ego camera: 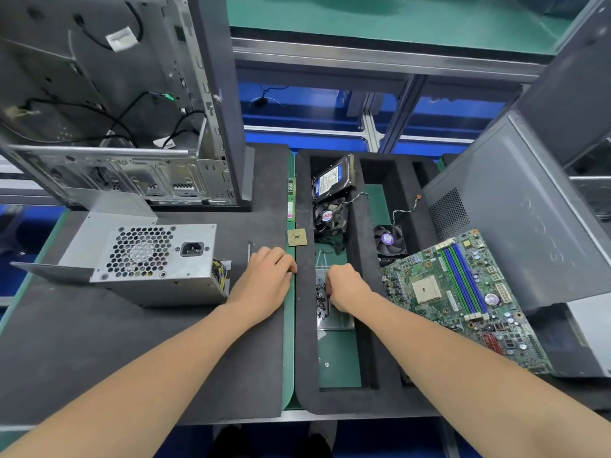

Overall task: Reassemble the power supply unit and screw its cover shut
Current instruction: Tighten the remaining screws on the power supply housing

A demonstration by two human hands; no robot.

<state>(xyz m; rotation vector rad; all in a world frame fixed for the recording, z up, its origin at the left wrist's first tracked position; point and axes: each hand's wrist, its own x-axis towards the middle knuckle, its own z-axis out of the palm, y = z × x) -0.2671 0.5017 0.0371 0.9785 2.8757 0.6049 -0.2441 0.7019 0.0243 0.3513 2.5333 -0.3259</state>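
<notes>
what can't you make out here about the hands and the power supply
- Head view, right hand: its curled fingers hide whether it pinches any screws.
- Left hand: it covers its own fingertips, so a grip cannot be told.
- Power supply: casing hides the inside; far side turned away.

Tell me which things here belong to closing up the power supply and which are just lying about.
For the job: power supply unit, screws, right hand at them.
Lying about: hard drive, motherboard, processor chip, memory stick, open tower case.
</notes>
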